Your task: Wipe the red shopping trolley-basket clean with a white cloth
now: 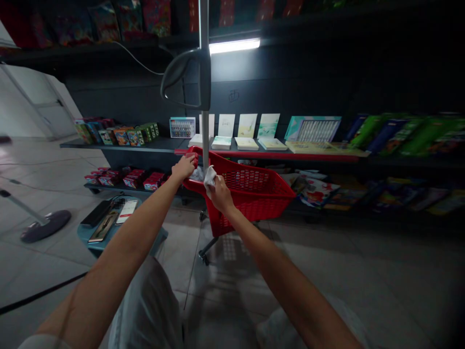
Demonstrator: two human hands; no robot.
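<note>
A red plastic shopping cart (250, 186) with perforated basket walls stands in front of me on small wheels. At the near left corner of its rim, my left hand (184, 167) is closed on the red edge. My right hand (221, 194) pinches a crumpled white tissue (209, 178) against the near side of the basket, beside the grey pole (205, 131) that rises there. Some pale crumpled material (197, 173) shows inside the basket between my hands. The pole carries a grey loop handle (185, 80) higher up.
Behind the cart runs a dark shelf (145, 143) with small boxes (121, 135), books (247, 127) and green packs (417, 135). A blue stool (87, 238) with phones (127, 211) on it stands at my left. Further left is a round stand base (45, 226).
</note>
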